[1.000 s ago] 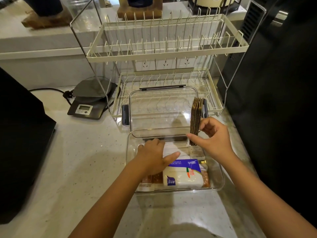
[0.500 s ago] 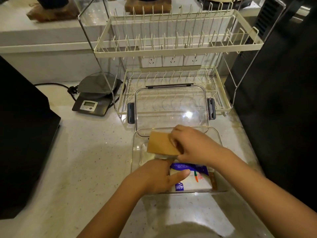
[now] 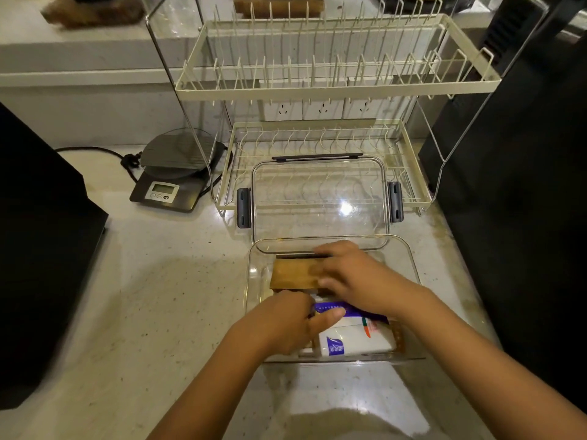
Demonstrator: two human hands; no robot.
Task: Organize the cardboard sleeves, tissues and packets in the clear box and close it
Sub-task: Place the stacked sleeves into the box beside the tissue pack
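Note:
The clear box (image 3: 409, 262) stands open on the counter in front of me. Its clear lid (image 3: 320, 198) with dark clips leans behind it against the dish rack. My right hand (image 3: 352, 274) lies on a brown stack of cardboard sleeves (image 3: 293, 276), which rests flat in the far half of the box. My left hand (image 3: 286, 322) reaches into the near left of the box, its thumb on a white and purple tissue pack (image 3: 355, 338). Brown packets (image 3: 398, 339) show at the pack's right edge.
A cream two-tier dish rack (image 3: 333, 87) stands behind the box. A small digital scale (image 3: 173, 179) with a black cable sits to its left. Dark appliances flank the counter on the left (image 3: 41, 265) and right (image 3: 524, 217).
My right hand has turned the upright sleeve stack flat and lowered it into the far half of the box. My left hand stayed in the near left of the box.

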